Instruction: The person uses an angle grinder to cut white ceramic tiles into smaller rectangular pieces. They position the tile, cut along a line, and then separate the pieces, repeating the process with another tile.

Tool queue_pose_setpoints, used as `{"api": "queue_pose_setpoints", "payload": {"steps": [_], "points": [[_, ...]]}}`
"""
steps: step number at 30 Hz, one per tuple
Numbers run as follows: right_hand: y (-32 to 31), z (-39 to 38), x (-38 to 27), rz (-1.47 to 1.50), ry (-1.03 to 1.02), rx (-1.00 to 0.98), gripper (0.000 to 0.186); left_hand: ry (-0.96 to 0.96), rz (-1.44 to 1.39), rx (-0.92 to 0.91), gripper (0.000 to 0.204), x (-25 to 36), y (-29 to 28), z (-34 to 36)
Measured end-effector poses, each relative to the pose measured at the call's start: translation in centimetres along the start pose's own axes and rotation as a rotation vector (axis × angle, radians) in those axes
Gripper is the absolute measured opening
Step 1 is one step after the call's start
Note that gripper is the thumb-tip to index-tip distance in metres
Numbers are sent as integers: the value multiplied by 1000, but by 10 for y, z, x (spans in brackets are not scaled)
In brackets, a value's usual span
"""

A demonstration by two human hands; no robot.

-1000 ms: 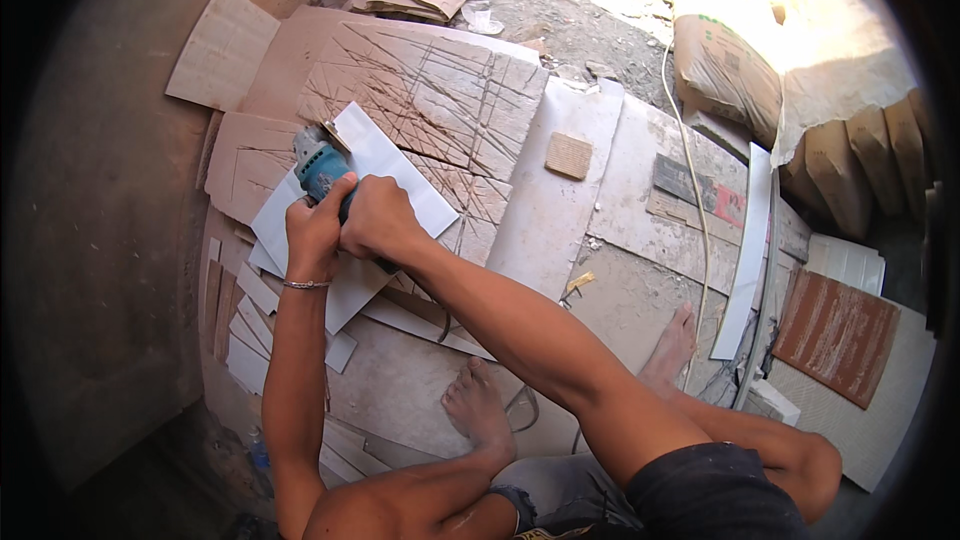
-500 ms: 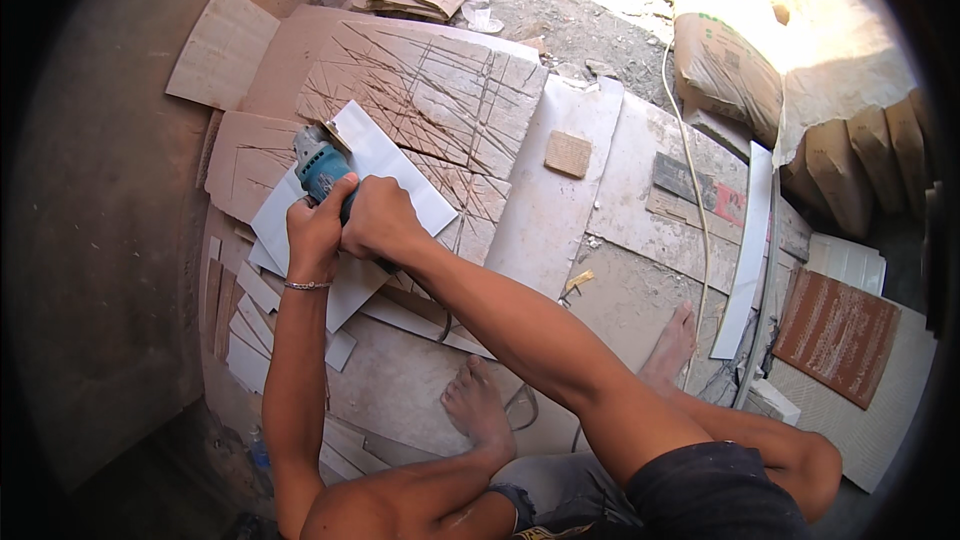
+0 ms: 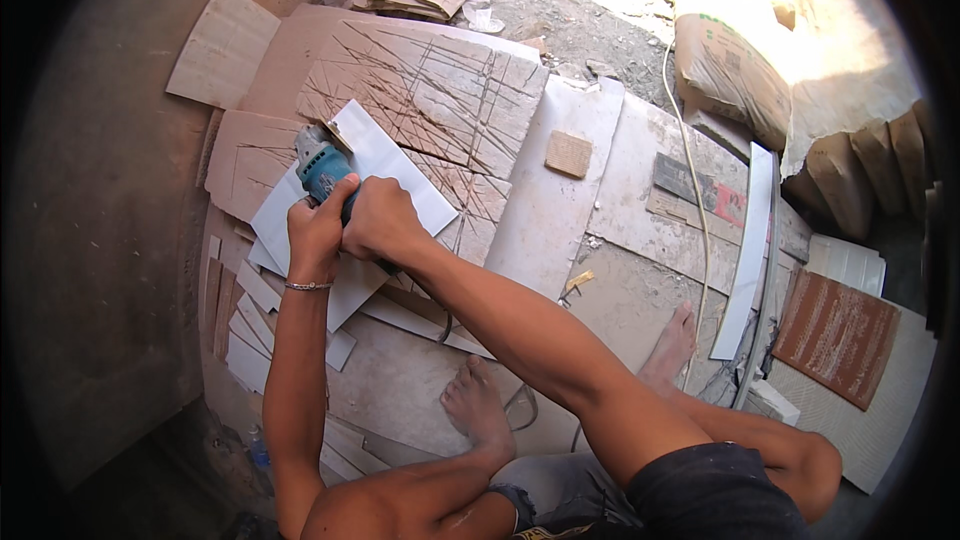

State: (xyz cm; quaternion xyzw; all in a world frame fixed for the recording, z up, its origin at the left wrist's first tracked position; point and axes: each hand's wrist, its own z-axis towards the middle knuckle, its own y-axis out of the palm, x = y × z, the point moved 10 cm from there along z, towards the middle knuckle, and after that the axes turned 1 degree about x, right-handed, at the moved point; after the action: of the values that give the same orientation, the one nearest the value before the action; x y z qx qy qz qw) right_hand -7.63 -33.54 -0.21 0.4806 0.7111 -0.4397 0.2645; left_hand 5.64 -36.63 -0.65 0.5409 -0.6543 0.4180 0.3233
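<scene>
My left hand (image 3: 312, 232) and my right hand (image 3: 382, 218) are both closed on the body of a teal angle grinder (image 3: 326, 168), its grey metal head and cutting disc at the front. The disc end rests over a white tile (image 3: 408, 190), close to its upper corner; whether it touches is hard to tell. Beneath that tile lie more white pieces and a scored board (image 3: 420, 90) criss-crossed with cut lines. The grinder's dark cord hangs below my right forearm.
Tile offcuts (image 3: 250, 325) lie at the left beside a wall (image 3: 100, 240). A small beige square (image 3: 568, 154), a pale cable (image 3: 700, 240), a long white strip (image 3: 743, 250), a brown tile (image 3: 836, 335) and paper sacks (image 3: 725, 70) are to the right. Rubble lies at the back. My bare feet are below.
</scene>
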Motion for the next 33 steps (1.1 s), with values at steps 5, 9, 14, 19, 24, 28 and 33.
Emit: {"api": "queue_pose_setpoints", "payload": {"steps": [5, 9, 14, 19, 24, 28, 33], "points": [[1, 0, 3, 19, 3, -1, 37, 1, 17, 16, 41, 0, 0, -3], [0, -3, 3, 23, -1, 3, 37, 6, 19, 18, 42, -1, -1, -4], [-1, -6, 4, 17, 7, 25, 36, 15, 18, 20, 42, -1, 0, -7], [-1, -7, 7, 26, 18, 10, 37, 12, 5, 9, 44, -1, 3, -9], [0, -7, 5, 11, 18, 6, 36, 9, 9, 20, 44, -3, 0, -8], [0, -4, 5, -15, -49, 20, 44, 2, -2, 8, 45, -4, 2, -6], [0, -5, 7, -8, -39, 21, 46, 3, 6, 8, 46, -3, 3, -9]]}}
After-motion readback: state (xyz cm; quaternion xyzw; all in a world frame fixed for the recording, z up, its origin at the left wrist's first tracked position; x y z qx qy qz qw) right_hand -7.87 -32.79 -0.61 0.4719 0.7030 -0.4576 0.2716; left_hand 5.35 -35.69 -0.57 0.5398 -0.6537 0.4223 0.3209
